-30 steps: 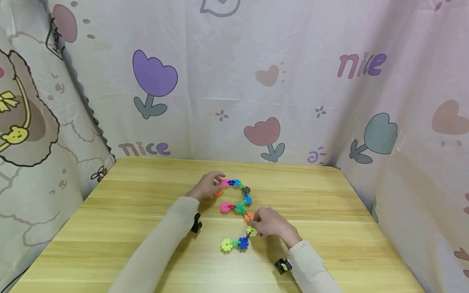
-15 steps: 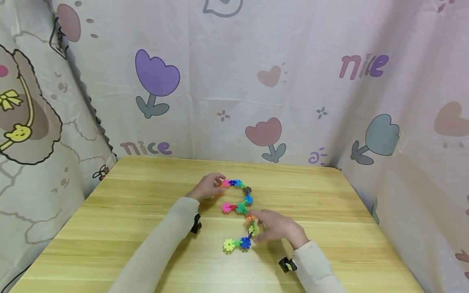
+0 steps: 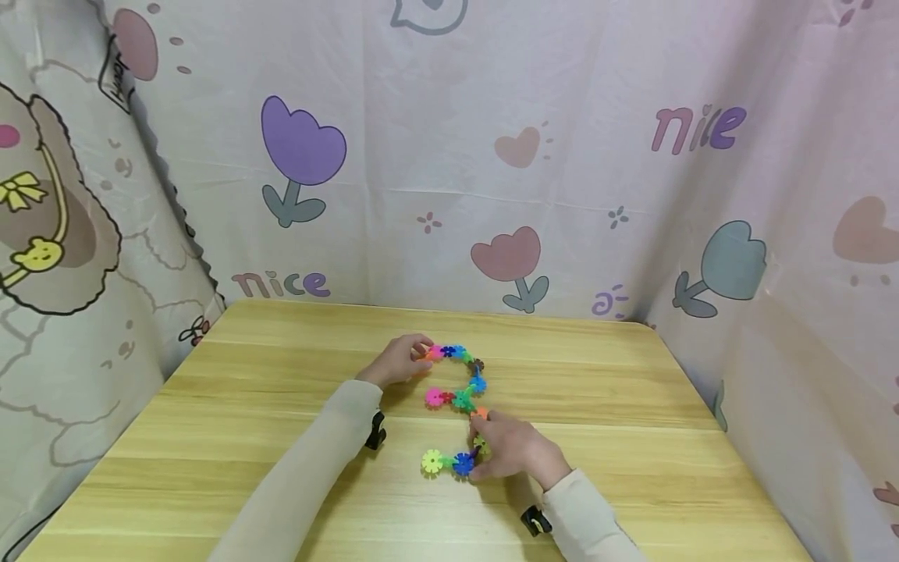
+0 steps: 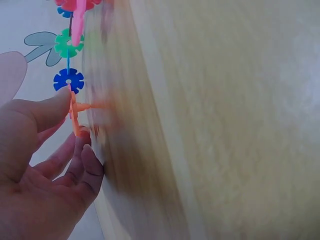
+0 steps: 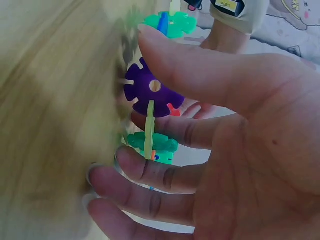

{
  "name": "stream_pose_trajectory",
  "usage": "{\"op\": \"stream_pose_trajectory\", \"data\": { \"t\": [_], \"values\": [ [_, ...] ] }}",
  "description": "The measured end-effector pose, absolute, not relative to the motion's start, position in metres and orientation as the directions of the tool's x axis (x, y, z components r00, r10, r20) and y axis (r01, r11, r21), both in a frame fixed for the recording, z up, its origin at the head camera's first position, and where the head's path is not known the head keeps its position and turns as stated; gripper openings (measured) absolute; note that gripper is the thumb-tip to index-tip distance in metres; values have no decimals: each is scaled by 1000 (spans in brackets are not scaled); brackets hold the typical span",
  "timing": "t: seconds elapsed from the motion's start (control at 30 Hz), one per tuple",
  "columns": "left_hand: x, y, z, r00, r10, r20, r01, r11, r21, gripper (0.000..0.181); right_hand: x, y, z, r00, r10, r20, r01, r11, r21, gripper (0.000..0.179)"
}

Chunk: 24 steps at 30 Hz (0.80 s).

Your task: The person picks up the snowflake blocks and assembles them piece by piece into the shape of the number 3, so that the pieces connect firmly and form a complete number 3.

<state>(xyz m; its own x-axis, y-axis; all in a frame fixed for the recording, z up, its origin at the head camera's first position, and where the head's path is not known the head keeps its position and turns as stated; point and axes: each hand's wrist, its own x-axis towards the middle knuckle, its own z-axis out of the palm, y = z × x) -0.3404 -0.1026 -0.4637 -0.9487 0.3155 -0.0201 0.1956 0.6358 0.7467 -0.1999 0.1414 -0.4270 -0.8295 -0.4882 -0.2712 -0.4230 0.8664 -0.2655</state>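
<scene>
A chain of interlocking snowflake discs in several colours lies on the table, curved like a figure 3, with a green disc (image 3: 462,400) at its middle. My left hand (image 3: 396,361) is at the upper left end; in the left wrist view its thumb and fingers pinch the chain beside an orange disc (image 4: 75,117). My right hand (image 3: 518,449) is spread along the lower right curve. In the right wrist view its thumb lies over a purple disc (image 5: 142,90), and its extended fingers are beside a pale yellow disc (image 5: 149,132). The lower end has a yellow-green disc (image 3: 432,462) and a blue disc (image 3: 463,464).
The wooden table (image 3: 281,484) stretches around the chain. A printed curtain (image 3: 421,156) hangs behind it and along both sides. Each wrist bears a black camera (image 3: 536,521).
My right hand has let go of the yellow disc, spread its fingers, and shifted to the lower curve. The chain's lower end has moved slightly left. My left hand stays at the upper end.
</scene>
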Motion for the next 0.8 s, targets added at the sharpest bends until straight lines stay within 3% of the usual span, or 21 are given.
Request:
{"op": "stream_pose_trajectory", "data": {
  "t": [0.5,0.7,0.8],
  "values": [
    [-337,-116,-465,-943,331,-19,196,601,775,44,-199,139,-422,-833,-474,-285,-395,871,-293,41],
    [-337,-131,-469,-938,345,14,230,593,772,43,-203,153,-408,-827,-492,-273,-364,838,-406,60],
    [-333,-142,-468,-935,354,29,251,600,759,42,-209,169,-399,-852,-478,-215,-335,812,-478,54]
  ]
}}
